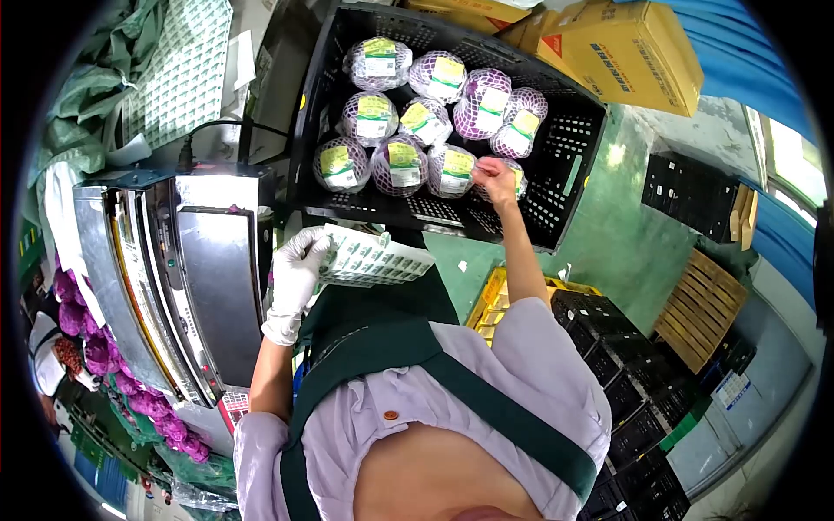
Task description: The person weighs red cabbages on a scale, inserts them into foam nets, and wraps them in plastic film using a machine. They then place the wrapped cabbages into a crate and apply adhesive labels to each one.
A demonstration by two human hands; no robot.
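My left hand (297,267), in a white glove, grips the edge of a sheet of printed labels (378,257). One small label sticks up at the sheet's upper edge. My bare right hand (496,181) is over the near row of the black crate (539,221), its fingers bent together by a wrapped purple cabbage (452,171). Whatever lies between those fingertips is too small to make out. Another cabbage (519,178) is partly hidden behind this hand. Several purple cabbages in white net sleeves (482,104) fill much of the crate, with green, yellow and white labels facing up.
A metal wrapping machine (217,269) stands close on my left, with purple cabbages (104,352) beyond it. Cardboard boxes (625,56) are behind the crate. Stacked black crates (608,347) and a yellow crate (491,304) stand at my right, a wooden pallet (702,304) farther off.
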